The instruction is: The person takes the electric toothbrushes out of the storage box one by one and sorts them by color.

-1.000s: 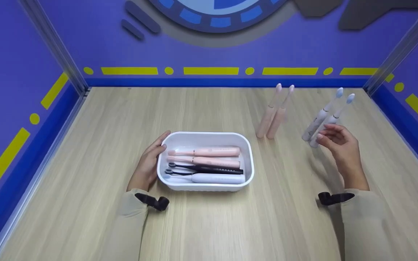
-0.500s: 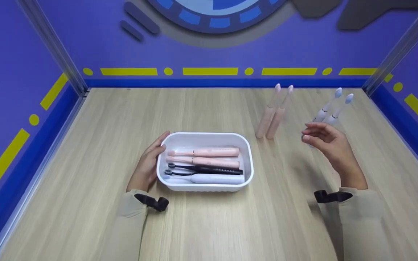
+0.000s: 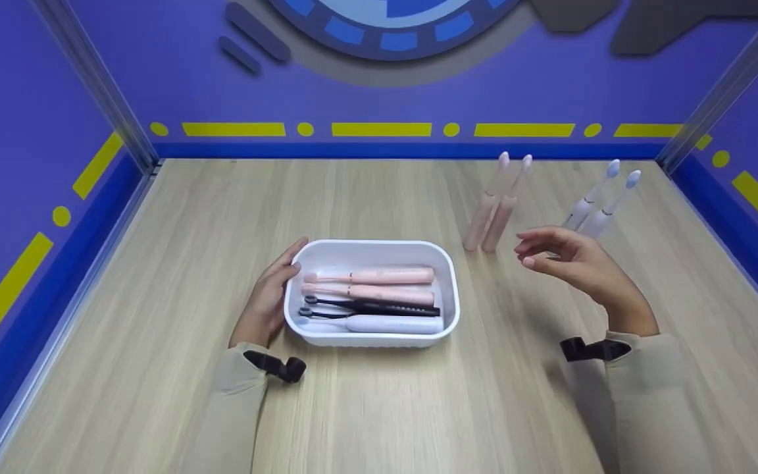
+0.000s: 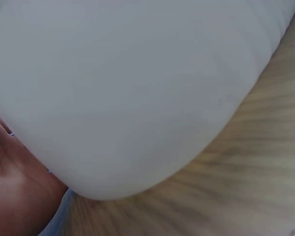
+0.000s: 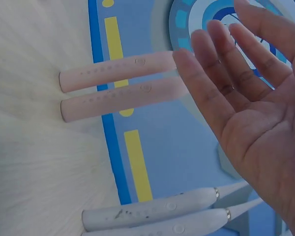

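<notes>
My left hand [image 3: 266, 299] grips the left end of a white plastic bin [image 3: 372, 340], thumb over the rim. The bin's wall [image 4: 137, 98] fills most of the left wrist view. Lying inside are two pink electric toothbrushes [image 3: 392, 294], two black toothbrushes [image 3: 395, 308] and a white toothbrush [image 3: 395, 324]. My right hand [image 3: 576, 263] is in the air with loosely bent fingers and holds nothing. Just beyond its fingertips, to the left, two pink electric toothbrushes [image 3: 499, 224] stand upright. Behind it stand two white electric toothbrushes [image 3: 596, 224], their lower parts hidden in the head view.
A wooden-look table [image 3: 221, 204] carries everything. Blue-purple panels [image 3: 379, 105] with yellow markings enclose the back and both sides. A black wrist camera [image 3: 593, 349] sits on the right sleeve, and another wrist camera [image 3: 277, 367] on the left one.
My right hand has moved left, from the white standing toothbrushes towards the pink ones. The left hand and the bin stay where they were.
</notes>
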{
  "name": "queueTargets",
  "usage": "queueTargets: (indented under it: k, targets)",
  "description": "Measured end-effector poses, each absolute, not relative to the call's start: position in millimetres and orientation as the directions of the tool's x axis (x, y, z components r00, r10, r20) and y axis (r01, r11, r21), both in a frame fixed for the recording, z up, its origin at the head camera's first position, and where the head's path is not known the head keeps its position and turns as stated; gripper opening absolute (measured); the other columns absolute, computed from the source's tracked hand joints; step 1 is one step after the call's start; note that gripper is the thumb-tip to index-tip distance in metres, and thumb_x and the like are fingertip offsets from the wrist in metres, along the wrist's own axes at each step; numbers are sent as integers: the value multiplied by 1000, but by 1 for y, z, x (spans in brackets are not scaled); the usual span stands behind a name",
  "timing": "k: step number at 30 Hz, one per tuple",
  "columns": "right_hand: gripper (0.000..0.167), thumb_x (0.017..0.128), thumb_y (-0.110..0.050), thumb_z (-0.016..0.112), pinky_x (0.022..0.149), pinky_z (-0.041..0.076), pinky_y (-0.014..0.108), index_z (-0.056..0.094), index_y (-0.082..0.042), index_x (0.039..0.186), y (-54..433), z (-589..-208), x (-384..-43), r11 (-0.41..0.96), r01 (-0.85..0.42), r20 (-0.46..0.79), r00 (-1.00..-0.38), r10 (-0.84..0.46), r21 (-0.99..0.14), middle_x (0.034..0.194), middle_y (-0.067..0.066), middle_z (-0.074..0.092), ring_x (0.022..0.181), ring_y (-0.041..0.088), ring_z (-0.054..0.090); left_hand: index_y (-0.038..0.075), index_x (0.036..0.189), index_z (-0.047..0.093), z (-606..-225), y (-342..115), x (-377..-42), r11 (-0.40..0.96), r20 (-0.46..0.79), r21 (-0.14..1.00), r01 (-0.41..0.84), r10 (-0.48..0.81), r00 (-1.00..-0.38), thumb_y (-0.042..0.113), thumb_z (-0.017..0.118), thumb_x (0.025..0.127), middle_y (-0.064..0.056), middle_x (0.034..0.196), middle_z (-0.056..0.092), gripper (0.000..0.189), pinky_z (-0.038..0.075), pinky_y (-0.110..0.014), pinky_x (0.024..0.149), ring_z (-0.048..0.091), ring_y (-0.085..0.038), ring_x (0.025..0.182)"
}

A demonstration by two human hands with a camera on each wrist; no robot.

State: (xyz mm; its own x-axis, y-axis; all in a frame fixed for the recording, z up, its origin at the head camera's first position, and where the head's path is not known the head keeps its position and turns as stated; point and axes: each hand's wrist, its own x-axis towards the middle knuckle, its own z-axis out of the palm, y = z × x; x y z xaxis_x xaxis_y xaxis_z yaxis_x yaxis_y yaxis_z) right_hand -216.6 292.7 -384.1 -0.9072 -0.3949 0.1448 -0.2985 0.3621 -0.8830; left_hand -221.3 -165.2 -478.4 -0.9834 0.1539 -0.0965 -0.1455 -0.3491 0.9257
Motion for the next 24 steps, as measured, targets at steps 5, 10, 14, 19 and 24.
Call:
queueTargets:
  k: [5, 10, 14, 19, 24]
  targets:
    - [37, 90, -6, 65, 85, 54, 19, 58, 2, 125, 285, -377, -220, 363, -298, 104, -877, -469, -883, 111, 7, 68, 102, 7, 63, 9, 151, 29, -478, -165, -221, -353, -98, 924, -148, 156, -983, 8, 32, 101, -3, 161, 19, 50, 15, -34, 122, 18, -19, 148]
    - [38, 89, -10, 67, 85, 53, 18, 60, -1, 125, 276, -375, -224, 415, -309, 60, -856, -514, -856, 112, 8, 67, 102, 8, 62, 8, 151, 28, -478, -165, -222, -370, -99, 917, -151, 155, -983, 7, 32, 101, -3, 161, 19, 51, 15, -34, 122, 18, -19, 148]
    - [37, 89, -13, 67, 87, 52, 18, 61, -3, 124, 271, -375, -225, 447, -305, 24, -846, -533, -841, 115, 11, 66, 103, 8, 62, 8, 151, 30, -479, -165, -222, -364, -115, 917, -160, 142, -983, 7, 33, 100, -2, 161, 20, 50, 16, -33, 121, 18, -18, 148]
    - [37, 89, -13, 68, 85, 53, 19, 62, -4, 124, 264, -374, -227, 439, -309, 8, -824, -566, -844, 113, 17, 66, 102, 8, 62, 9, 151, 29, -478, -165, -223, -367, -123, 914, -170, 147, -981, 6, 32, 100, -2, 161, 19, 51, 15, -33, 122, 18, -18, 148]
    - [39, 88, -15, 69, 84, 53, 20, 62, -6, 125, 254, -371, -230, 448, -306, -25, -803, -595, -840, 111, 15, 66, 101, 10, 62, 9, 151, 29, -478, -164, -222, -380, -114, 910, -166, 155, -981, 7, 32, 101, -4, 160, 22, 50, 16, -34, 121, 20, -18, 147]
